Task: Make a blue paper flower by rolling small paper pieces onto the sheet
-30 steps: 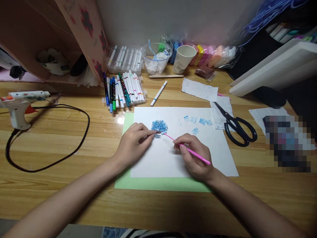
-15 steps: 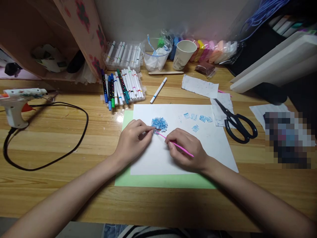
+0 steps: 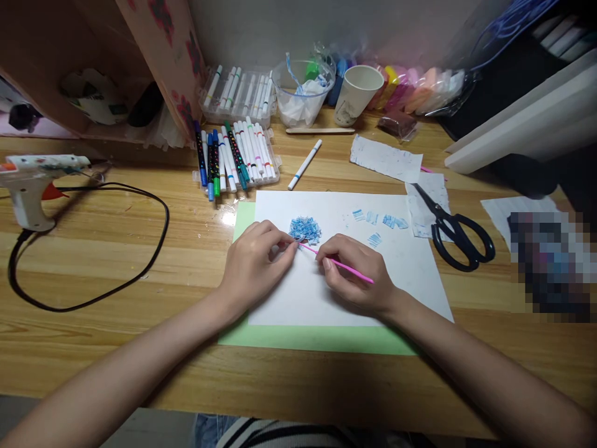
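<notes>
On the white paper sheet [image 3: 410, 274], the right hand [image 3: 357, 277] pinched a thin pink stick [image 3: 342, 266]; the left hand [image 3: 254, 264], fingers curled, pressed beside the blue paper-scrap pile [image 3: 305, 228].

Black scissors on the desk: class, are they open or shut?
Shut. The black scissors lie flat, their blades together in one line and the two handle loops side by side.
</notes>
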Tool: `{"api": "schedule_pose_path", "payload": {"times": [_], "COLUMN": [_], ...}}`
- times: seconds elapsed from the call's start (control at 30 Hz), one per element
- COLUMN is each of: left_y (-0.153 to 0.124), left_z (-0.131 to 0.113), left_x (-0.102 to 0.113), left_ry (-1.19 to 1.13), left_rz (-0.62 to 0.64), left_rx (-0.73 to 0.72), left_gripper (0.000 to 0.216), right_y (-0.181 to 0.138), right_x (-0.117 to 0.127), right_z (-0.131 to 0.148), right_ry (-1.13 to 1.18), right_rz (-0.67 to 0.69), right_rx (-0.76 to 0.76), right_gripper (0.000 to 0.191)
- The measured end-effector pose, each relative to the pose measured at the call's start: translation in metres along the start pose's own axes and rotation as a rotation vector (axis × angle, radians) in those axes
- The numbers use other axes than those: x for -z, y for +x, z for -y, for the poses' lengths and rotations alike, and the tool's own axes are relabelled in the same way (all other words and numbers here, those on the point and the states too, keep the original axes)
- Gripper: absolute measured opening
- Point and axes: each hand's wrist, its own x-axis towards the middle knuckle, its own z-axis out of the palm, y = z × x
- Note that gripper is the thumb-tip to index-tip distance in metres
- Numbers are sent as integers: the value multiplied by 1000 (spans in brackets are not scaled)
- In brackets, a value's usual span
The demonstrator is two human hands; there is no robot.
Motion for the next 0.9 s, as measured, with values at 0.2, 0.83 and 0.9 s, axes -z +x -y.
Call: {"api": "schedule_pose_path", "payload": {"times": [0.2, 0.83, 0.9], "left_y": [-1, 7, 8], "left_z": [-1, 1, 2], "left_x": [-1, 0, 0], "left_ry": [-42, 4, 5], "left_rz": [29, 50, 41], "left_rx": [117, 123, 124], "left_gripper": [12, 8, 8], "right_y": [-3, -2, -1], "right_x": [2, 0, -2], "right_z": [0, 1, 1], "right_ry": [9, 40, 29], "right_rz": [-23, -85, -60], "right_rx": [5, 18, -4], "right_gripper": [16, 16, 15]}}
